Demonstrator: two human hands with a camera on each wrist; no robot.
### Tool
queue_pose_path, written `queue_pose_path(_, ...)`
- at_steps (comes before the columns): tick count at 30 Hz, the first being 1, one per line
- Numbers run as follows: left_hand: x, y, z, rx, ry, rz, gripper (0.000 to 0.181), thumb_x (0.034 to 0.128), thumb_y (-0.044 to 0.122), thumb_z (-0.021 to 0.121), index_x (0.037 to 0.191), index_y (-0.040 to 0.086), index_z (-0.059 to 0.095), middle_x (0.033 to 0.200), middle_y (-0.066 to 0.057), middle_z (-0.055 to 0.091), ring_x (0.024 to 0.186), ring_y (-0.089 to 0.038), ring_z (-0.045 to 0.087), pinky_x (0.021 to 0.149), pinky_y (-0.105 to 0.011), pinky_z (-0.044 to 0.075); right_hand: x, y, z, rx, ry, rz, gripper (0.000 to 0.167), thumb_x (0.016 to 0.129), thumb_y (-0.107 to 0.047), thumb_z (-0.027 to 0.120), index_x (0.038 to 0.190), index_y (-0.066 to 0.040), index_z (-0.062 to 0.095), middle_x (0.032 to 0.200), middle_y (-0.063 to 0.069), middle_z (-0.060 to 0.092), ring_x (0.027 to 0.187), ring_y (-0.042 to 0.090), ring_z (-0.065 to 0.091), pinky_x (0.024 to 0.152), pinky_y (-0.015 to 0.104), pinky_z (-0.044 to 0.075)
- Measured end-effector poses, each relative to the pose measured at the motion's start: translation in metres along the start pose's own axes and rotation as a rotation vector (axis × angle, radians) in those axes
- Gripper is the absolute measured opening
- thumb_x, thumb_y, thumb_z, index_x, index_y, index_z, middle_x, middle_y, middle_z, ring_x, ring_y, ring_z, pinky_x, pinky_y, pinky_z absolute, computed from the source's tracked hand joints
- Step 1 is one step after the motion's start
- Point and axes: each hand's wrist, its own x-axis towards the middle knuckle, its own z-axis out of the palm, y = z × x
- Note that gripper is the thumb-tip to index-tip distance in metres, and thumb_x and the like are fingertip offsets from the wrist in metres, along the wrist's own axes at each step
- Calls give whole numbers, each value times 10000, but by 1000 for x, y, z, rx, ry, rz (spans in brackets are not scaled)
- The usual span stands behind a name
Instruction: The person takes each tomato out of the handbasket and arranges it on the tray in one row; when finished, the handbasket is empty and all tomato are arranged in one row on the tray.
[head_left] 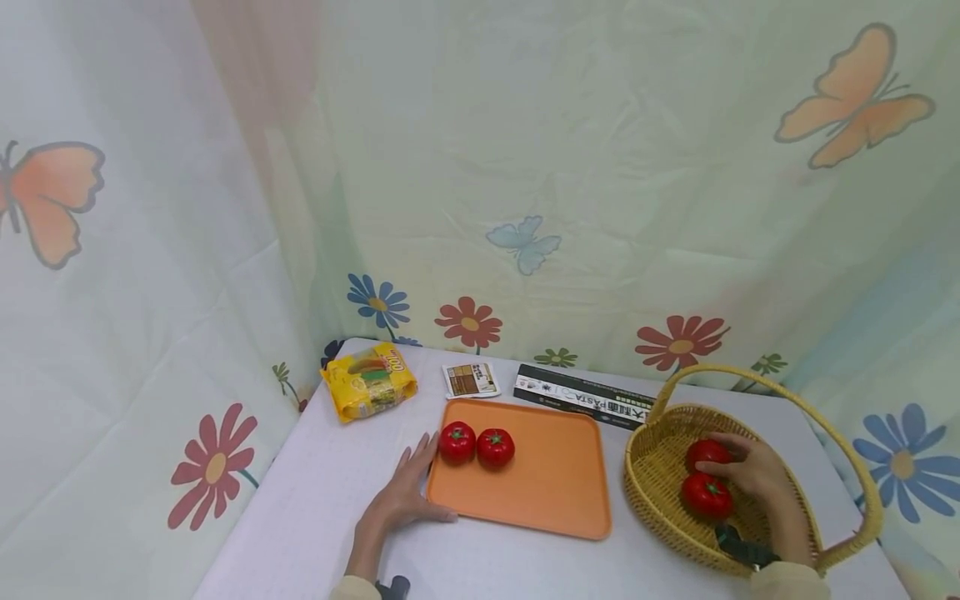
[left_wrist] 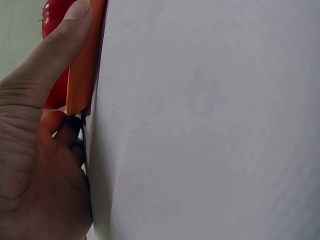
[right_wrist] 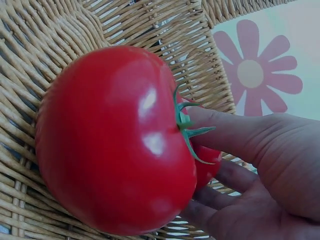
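Observation:
An orange tray lies on the table with two red tomatoes side by side at its left. My left hand spans the tray's near left corner. Its thumb lies straight along the near edge, and the other fingers extend beside the left edge. In the wicker basket at the right are two more tomatoes. My right hand reaches in and holds the farther tomato between thumb and fingers. The nearer tomato sits beside it and partly hides it in the right wrist view.
Behind the tray are a yellow packet, a small white and brown sachet and a long pasta box. The basket's tall handle arches over its right side. A patterned curtain surrounds the table.

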Motion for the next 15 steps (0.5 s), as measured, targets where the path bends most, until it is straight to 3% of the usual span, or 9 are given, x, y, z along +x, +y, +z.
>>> queue_pose_path(15,0,-1,-2,8,-12,37,1351,673,426,1036,1741,258,227,1814,-117,135,1646,-502,6,1290,-739,109,-6,-9,-3,-18,46,-47,766,946,-319,860,1447,148,518,1407,463,530,1222,632,555,964,681,589)
